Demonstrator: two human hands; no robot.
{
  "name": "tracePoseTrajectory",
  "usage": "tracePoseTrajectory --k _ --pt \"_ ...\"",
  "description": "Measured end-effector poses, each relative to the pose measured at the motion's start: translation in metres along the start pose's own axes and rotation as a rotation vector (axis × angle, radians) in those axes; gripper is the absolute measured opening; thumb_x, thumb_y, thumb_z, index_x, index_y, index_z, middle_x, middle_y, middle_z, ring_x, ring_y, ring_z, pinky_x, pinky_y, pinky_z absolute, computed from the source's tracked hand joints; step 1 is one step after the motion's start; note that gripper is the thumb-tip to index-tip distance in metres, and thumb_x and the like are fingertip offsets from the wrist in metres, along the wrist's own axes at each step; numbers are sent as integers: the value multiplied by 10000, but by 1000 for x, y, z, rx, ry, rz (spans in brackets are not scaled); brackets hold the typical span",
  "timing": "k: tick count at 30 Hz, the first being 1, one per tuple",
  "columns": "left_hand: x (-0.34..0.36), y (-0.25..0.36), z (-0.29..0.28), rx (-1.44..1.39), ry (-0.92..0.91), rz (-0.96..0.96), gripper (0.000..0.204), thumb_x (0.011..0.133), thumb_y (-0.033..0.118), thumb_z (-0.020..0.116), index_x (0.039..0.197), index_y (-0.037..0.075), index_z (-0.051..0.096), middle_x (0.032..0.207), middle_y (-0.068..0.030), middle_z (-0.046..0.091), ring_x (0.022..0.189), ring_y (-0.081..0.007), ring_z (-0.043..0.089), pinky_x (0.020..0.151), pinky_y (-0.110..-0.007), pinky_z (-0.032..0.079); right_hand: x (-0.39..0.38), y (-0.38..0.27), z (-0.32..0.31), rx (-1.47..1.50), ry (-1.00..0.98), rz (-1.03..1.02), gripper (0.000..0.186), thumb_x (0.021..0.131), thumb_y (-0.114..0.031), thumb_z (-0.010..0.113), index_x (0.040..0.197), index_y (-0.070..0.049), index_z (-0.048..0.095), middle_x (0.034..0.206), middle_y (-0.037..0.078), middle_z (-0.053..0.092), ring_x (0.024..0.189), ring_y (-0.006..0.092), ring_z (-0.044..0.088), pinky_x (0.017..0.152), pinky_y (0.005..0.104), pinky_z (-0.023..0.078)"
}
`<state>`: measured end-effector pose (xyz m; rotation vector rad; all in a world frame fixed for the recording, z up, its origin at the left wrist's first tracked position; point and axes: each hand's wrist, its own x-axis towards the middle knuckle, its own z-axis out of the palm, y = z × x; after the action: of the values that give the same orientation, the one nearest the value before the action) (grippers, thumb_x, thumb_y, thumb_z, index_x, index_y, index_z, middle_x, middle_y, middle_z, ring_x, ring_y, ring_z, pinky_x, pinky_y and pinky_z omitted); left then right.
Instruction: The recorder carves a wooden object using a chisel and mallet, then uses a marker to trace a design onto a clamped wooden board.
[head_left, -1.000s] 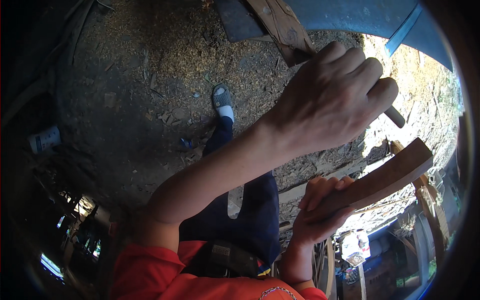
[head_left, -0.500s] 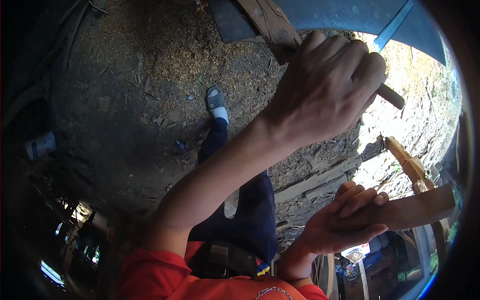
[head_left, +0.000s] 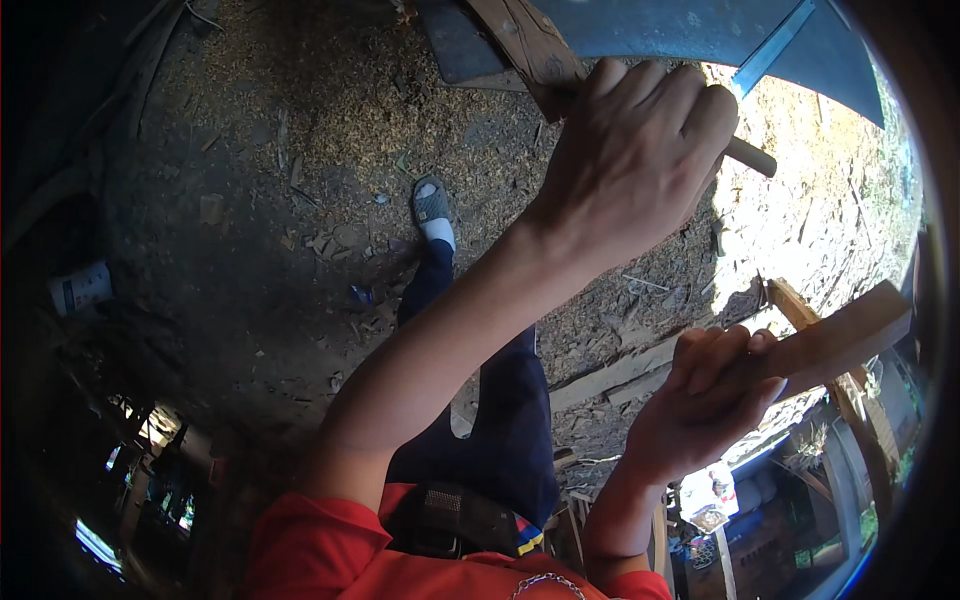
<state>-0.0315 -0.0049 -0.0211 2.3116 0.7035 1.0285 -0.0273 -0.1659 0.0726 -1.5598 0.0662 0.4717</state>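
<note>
My left hand (head_left: 635, 150) reaches up to the upper middle, back of the hand toward me, fingers wrapped round a dark wooden stick (head_left: 750, 157). The stick's blunt end pokes out at the right of the fist; its other end is hidden. Just beyond the knuckles lies a rough brown board (head_left: 530, 45), across the edge of a blue-grey sheet (head_left: 660, 30). Whether the stick joins the board, I cannot tell. Lower right, my right hand (head_left: 705, 400) is closed round a thick, slightly curved wooden block (head_left: 845, 335), which slants up to the right.
Wood chips and shavings litter the dirt floor (head_left: 330, 130). Planks (head_left: 630, 372) lie right of my legs. A split timber (head_left: 868, 420) stands under the block. A pale blue strip (head_left: 772, 48) crosses the sheet's right part. At far left is a white container (head_left: 82, 288).
My left hand has moved left and slightly up with the stick. My right hand has risen, and the block's far end is tilted further upward.
</note>
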Motion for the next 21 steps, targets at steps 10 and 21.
tracePoseTrajectory --k 10,21 --pt "0 -1 4 141 -28 -3 181 848 169 669 962 83 558 867 -43 588 793 -213 574 713 -371 363 8 8 -6 -388 -446 155 404 976 -493 433 1009 -91 447 633 19 407 484 100 357 448 250 302" --pt "1 3 1 192 -88 -16 192 863 184 660 992 76 568 894 -49 592 804 -208 570 726 -372 372 15 10 -3 105 -209 94 427 984 -478 428 1037 -57 478 632 28 474 515 76 398 494 225 297"
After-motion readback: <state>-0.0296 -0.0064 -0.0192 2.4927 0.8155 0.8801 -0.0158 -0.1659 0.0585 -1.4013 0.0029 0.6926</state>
